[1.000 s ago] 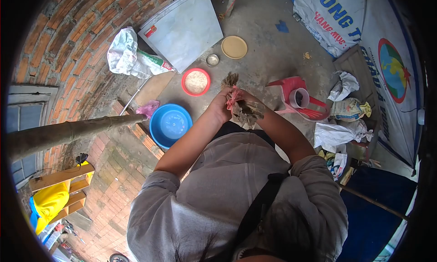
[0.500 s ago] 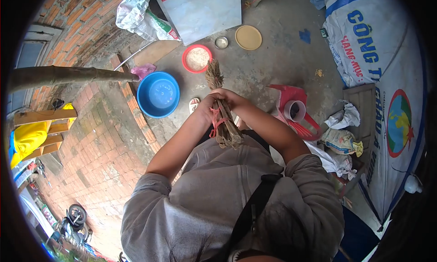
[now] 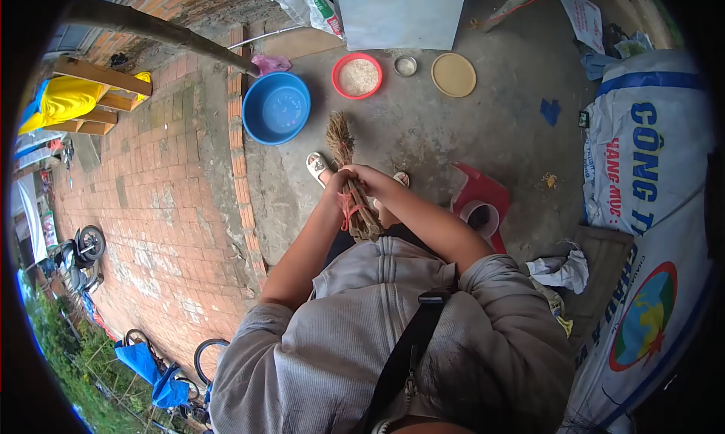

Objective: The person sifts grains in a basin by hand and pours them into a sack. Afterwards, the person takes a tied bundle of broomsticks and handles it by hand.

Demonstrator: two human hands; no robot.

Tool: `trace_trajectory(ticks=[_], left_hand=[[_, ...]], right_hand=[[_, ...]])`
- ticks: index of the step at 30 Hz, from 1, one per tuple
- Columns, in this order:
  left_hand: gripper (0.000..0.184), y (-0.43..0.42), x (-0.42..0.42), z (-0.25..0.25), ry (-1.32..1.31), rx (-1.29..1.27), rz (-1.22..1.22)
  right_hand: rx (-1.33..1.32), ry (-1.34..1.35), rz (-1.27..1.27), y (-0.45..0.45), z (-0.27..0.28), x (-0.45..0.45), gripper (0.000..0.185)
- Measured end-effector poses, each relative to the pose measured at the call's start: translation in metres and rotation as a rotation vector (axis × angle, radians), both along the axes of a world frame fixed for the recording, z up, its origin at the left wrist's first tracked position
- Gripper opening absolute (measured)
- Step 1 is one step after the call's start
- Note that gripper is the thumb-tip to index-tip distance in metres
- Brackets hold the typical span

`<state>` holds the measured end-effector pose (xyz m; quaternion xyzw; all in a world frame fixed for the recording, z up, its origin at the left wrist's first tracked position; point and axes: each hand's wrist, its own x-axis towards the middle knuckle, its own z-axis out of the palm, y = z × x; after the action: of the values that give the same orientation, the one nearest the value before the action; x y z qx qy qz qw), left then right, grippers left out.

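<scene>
A bundle of dry brown stalks, tied with pink-red string, is held close to my waist, its bushy end pointing away from me. My left hand is wrapped round the bundle's middle from the left. From the right, my right hand closes on the same part, touching the left. Beyond the hands, on the concrete floor, are a blue basin, a red bowl of pale grains, a small metal bowl and a round tan lid.
A red plastic chair with a pinkish container stands at the right. Large printed tarpaulins line the right side. A bamboo pole crosses the upper left. Motorbikes stand on the brick paving at the left.
The bundle has swung from lying crosswise to pointing away from my body, and both hands have come lower round its middle. The camera view has turned, so the surroundings have shifted.
</scene>
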<state>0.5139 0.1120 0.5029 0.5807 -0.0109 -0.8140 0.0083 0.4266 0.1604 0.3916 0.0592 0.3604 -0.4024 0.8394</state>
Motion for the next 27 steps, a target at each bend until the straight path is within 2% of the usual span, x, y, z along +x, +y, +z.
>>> trace_trajectory(ticks=[1,3,4,5,6,9,10,12,14,15,18,21,22,24,25,27], left_hand=[[0.013,0.005,-0.01,-0.009,0.011,0.019,0.032],[0.013,0.016,-0.031,-0.032,0.03,0.06,0.091],[0.009,0.024,-0.047,-0.045,-0.035,0.02,-0.029],[0.007,0.039,-0.055,-0.079,0.072,0.052,0.015],[0.007,0.046,-0.068,-0.09,0.115,0.149,-0.002],[0.007,0.065,-0.1,-0.08,0.189,0.126,-0.14],[0.007,0.07,-0.106,-0.078,0.191,0.135,-0.134],[0.011,0.071,-0.113,-0.075,0.291,0.112,-0.191],[0.013,0.069,-0.112,-0.081,0.307,0.137,-0.248],[0.014,0.067,-0.11,-0.082,0.32,0.159,-0.301],[0.017,0.038,-0.095,-0.069,0.358,0.171,-0.45],[0.016,-0.002,-0.073,-0.051,0.376,0.211,-0.448],[0.016,-0.011,-0.066,-0.046,0.381,0.234,-0.438],[0.015,-0.025,-0.055,-0.04,0.344,0.235,-0.425],[0.014,-0.032,-0.05,-0.038,0.308,0.229,-0.393],[0.013,-0.05,-0.045,-0.033,0.238,0.206,-0.34]], right_hand=[[0.0,0.001,0.002,0.005,-0.003,-0.003,0.021],[0.365,0.007,-0.292,0.018,-0.007,-0.01,0.019],[0.366,0.007,-0.295,0.021,-0.028,-0.008,0.019],[0.36,0.039,-0.295,0.053,-0.048,-0.029,0.02],[0.355,0.072,-0.295,0.071,-0.072,-0.048,0.02],[0.359,0.174,-0.274,0.101,-0.136,-0.08,0.022],[0.368,0.177,-0.27,0.113,-0.122,-0.095,0.022],[0.266,0.369,-0.076,0.118,-0.059,-0.124,0.021],[0.288,0.385,-0.118,0.099,0.022,-0.124,0.02],[0.307,0.397,-0.154,0.091,0.043,-0.119,0.02],[0.288,0.303,-0.294,0.079,0.04,-0.101,0.019],[0.344,0.231,-0.45,0.042,0.063,-0.072,0.019],[0.346,0.23,-0.471,0.036,0.041,-0.065,0.019],[0.009,-0.106,-0.449,0.031,-0.031,-0.05,0.02],[0.008,-0.105,-0.466,0.023,-0.024,-0.044,0.02],[-0.01,-0.282,-0.553,-0.001,0.001,-0.034,0.024]])
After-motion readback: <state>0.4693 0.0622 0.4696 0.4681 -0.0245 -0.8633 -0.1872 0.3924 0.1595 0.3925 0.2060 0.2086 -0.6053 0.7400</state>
